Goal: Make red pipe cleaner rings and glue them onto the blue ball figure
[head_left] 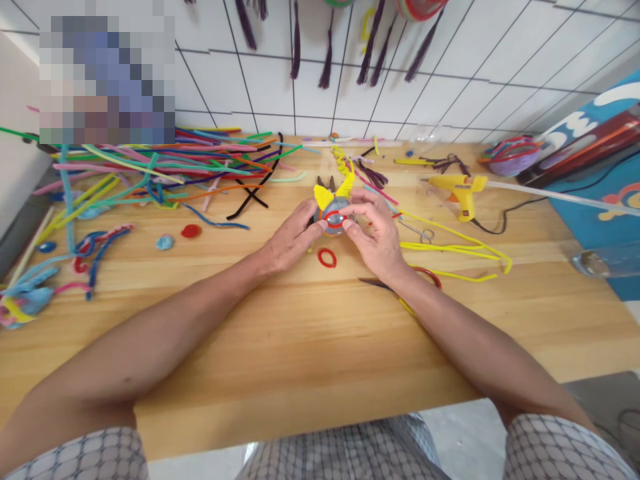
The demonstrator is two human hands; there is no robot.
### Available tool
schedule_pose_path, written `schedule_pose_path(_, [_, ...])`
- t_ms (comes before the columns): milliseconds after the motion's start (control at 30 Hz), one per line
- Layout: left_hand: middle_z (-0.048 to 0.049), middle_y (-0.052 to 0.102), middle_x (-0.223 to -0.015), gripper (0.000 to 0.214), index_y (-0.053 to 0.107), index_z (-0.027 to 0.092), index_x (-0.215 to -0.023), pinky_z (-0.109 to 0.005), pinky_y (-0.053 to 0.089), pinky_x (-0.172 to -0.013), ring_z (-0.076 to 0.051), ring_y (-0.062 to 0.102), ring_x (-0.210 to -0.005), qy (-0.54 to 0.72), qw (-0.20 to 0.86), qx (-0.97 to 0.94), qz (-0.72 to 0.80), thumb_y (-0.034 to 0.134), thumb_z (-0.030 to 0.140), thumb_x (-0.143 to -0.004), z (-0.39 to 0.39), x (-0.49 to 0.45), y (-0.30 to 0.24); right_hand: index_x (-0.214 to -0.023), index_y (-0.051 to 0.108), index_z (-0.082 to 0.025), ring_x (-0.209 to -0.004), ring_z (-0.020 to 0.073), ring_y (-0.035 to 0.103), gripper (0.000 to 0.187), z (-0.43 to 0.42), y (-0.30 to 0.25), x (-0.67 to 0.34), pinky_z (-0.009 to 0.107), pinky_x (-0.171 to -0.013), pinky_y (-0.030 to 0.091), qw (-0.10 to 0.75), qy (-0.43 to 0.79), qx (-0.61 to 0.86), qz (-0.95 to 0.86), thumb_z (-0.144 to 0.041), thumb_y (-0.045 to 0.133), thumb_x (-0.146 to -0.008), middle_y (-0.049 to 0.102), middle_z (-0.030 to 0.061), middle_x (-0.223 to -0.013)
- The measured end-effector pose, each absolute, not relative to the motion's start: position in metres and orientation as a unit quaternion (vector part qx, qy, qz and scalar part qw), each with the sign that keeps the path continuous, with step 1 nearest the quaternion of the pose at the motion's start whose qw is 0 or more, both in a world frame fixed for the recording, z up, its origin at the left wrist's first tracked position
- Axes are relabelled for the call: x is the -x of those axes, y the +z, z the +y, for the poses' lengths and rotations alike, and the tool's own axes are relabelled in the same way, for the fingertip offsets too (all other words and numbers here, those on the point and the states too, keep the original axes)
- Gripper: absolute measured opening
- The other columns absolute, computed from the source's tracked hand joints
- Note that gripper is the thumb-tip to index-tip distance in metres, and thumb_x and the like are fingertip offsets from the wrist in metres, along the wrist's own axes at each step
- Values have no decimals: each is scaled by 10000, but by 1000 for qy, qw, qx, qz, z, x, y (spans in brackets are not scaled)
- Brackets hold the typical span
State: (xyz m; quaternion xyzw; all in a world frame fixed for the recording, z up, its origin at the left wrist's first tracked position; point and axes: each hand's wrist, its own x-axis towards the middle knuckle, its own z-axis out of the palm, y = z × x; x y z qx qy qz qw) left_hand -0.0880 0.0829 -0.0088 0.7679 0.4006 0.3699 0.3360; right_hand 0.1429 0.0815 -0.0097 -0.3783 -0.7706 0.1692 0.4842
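Observation:
Between my two hands is a small clear ball (330, 209) topped with two yellow fuzzy ears (324, 196). A red pipe-cleaner ring (344, 219) lies against its front. My left hand (299, 233) grips the ball's left side, thumb at the front. On the other side, the fingers and thumb of my right hand (374, 230) are closed on the ball near the red ring. A second red pipe-cleaner ring (327, 258) rests on the table just below. Partly under my right forearm are scissors (375, 283). Dark-tipped pliers (326, 181) show behind the ball.
Many coloured pipe cleaners (210, 167) are heaped at the back left. A yellow glue gun (461, 193) with a cord stands at the right. Bent yellow pipe cleaners (460, 247) and small scissors (424, 235) lie beside my right hand. Tassels (327, 63) hang on the tiled wall.

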Motion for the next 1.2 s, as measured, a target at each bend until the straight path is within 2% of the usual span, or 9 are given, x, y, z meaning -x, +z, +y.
schedule_pose_path(200, [-67, 651, -1119, 216, 610, 212, -1124, -429, 538, -1012, -252, 592, -1049, 368, 329, -772, 400, 515, 402, -1085, 83, 87, -8, -1173, 782, -313, -1383, 305, 643, 208, 81, -9, -143, 589, -1227, 518, 475, 174, 388, -771, -456, 674, -1068, 701, 96, -1403])
schedule_pose_path(600, [-82, 704, -1213, 281, 644, 221, -1244, -451, 537, -1066, -265, 622, -1110, 377, 342, -765, 394, 527, 401, -1063, 83, 87, -6, -1170, 779, -325, -1389, 305, 637, 188, 79, -8, -142, 597, -1239, 510, 470, 180, 395, -768, -443, 679, -1064, 693, 87, -1413])
schedule_pose_path(933, [-94, 698, -1163, 299, 652, 225, -1199, -490, 541, -1058, -283, 616, -1082, 366, 337, -763, 413, 528, 465, -1072, 84, 87, -9, -1174, 777, -320, -1390, 299, 638, 184, 80, -9, -142, 585, -1237, 520, 475, 174, 390, -770, -429, 677, -1065, 694, 93, -1406])
schedule_pose_path(1200, [-109, 726, -1267, 341, 639, 238, -1304, -514, 528, -1108, -318, 645, -1200, 353, 369, -750, 421, 540, 469, -1074, 81, 87, -4, -1163, 775, -325, -1369, 295, 657, 156, 81, -9, -142, 579, -1231, 527, 483, 178, 388, -765, -398, 693, -1053, 705, 84, -1392])
